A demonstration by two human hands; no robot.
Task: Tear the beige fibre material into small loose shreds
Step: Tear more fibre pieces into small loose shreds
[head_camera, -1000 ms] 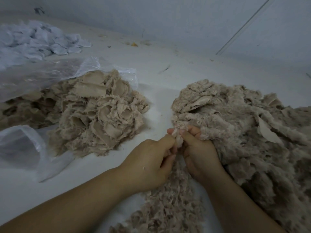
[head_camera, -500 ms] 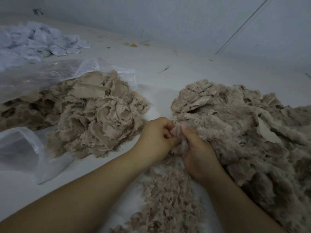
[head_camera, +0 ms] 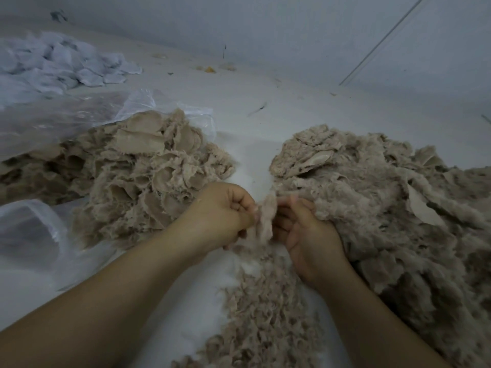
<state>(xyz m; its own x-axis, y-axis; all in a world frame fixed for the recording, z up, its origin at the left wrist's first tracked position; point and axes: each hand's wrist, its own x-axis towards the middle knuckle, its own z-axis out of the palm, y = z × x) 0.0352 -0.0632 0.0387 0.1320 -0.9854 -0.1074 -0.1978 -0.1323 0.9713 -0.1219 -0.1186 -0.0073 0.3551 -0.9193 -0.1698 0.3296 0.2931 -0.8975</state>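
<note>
Both hands now sit higher in the frame than a second ago. Left hand and right hand each pinch the small beige fibre tuft at centre frame, fingers curled. Below them lies a strip of loose beige shreds. A large beige fibre heap fills the right; another beige pile lies on clear plastic sheeting at left.

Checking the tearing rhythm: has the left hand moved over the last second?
Yes. The left hand has moved up the view, closer to the bagged pile; it pinches the fibre strip.
</note>
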